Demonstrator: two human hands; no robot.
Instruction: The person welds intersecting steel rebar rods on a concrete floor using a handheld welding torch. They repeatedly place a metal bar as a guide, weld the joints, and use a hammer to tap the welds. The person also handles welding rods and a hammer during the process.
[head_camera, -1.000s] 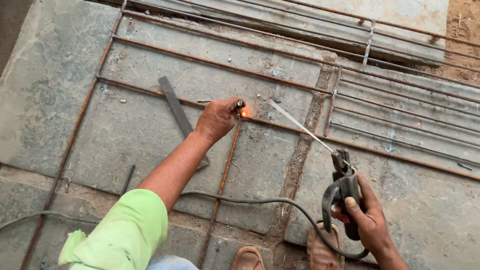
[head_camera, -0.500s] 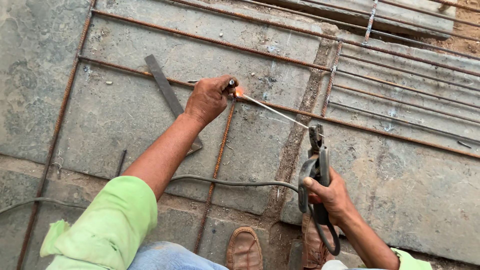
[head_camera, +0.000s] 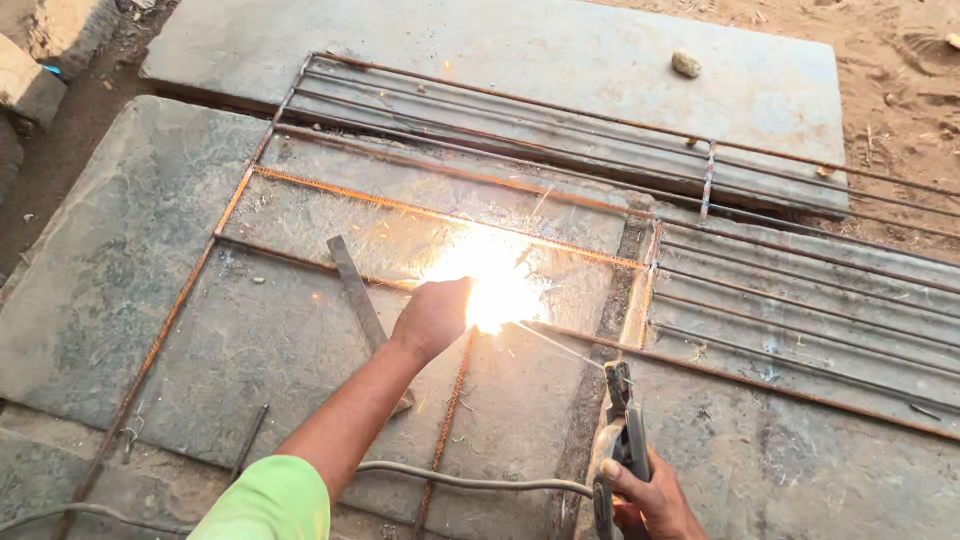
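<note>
The left hand (head_camera: 432, 318) was clenched around the upper end of a short rusty bar (head_camera: 445, 420), holding it against the long cross bar (head_camera: 760, 375) of a rebar frame (head_camera: 400, 208). The frame lay flat on grey stone slabs (head_camera: 110, 270). The right hand (head_camera: 652, 500) gripped an electrode holder (head_camera: 622, 440), its thin welding rod (head_camera: 560, 345) reaching to the joint. A bright arc (head_camera: 495, 290) burned there, just beside the left hand, scattering sparks. A flat steel strip (head_camera: 358, 300) lay near the left wrist. A cable (head_camera: 470, 483) ran to the holder.
</note>
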